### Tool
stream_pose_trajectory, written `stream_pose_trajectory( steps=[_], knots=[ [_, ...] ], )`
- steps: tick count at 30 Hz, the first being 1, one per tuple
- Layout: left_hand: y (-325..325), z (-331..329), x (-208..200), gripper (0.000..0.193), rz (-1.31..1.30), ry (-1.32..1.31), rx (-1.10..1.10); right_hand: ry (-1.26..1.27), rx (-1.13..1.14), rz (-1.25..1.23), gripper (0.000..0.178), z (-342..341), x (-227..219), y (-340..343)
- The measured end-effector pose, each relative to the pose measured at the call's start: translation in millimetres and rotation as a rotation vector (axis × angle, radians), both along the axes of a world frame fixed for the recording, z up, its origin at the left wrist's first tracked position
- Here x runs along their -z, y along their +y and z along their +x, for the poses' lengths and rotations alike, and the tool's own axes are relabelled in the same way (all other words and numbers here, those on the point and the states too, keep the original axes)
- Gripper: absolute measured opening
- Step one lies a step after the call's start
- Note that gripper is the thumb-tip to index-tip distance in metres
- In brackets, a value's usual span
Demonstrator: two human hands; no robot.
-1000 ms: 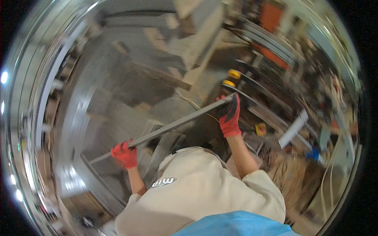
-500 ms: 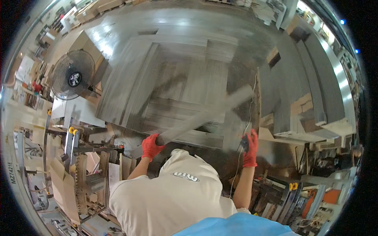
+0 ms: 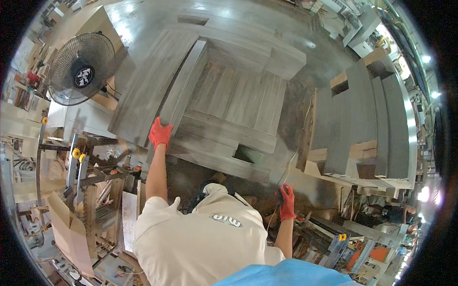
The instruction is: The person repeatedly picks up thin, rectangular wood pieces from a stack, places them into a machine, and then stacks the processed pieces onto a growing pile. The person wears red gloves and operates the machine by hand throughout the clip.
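Note:
My left hand (image 3: 160, 133), in a red glove, is closed on the near end of a long grey plank (image 3: 187, 78). The plank slants away from me along the left side of a low stack of grey boards (image 3: 224, 93). My right hand (image 3: 287, 202), also in a red glove, is lower right, off the stack's near edge. Its fingers are half bent and apart, with a dark patch on the palm side and no held thing that I can make out. A thin white cord (image 3: 292, 159) passes close beside it.
A black fan (image 3: 81, 69) stands at the left by a large box. More grey boards (image 3: 350, 128) are stacked at the right. Metal frames with yellow knobs (image 3: 76, 153) stand at the lower left, others at the lower right. A dark gap (image 3: 245, 153) shows among the near boards.
The plank has swung left from a slant across the stack to its left side. My left hand moved forward and left with its end; my right hand drew back toward me.

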State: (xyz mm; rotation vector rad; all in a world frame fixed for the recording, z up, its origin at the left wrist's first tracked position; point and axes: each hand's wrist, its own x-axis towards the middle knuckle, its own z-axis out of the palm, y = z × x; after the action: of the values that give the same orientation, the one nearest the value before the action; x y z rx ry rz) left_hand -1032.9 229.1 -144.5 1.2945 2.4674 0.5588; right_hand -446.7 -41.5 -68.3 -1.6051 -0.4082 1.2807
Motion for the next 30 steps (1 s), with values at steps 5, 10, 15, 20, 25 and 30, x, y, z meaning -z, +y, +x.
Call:
stream_pose_trajectory(
  steps=[5,10,15,20,25,30],
  knots=[
    [53,-14,-5,0.076,-0.051,0.016,0.013,-0.003,0.012,-0.076,0.033,1,-2,-8],
    [60,-20,25,0.088,-0.120,0.297,-0.074,-0.022,0.032,0.021,0.031,2,8,-11],
    [10,-8,18,0.104,-0.296,0.236,-0.322,-0.010,0.089,-0.009,0.027,-15,8,-17],
    [-23,-28,27,0.117,-0.295,0.025,-0.501,0.020,0.102,-0.096,0.022,-19,21,-48],
    [-31,-40,59,0.119,-0.185,0.117,-0.470,0.016,0.070,-0.140,0.022,-14,27,-52],
    [-46,22,43,0.109,-0.157,0.191,-0.560,-0.061,0.031,-0.060,0.026,-5,13,-51]
  ],
)
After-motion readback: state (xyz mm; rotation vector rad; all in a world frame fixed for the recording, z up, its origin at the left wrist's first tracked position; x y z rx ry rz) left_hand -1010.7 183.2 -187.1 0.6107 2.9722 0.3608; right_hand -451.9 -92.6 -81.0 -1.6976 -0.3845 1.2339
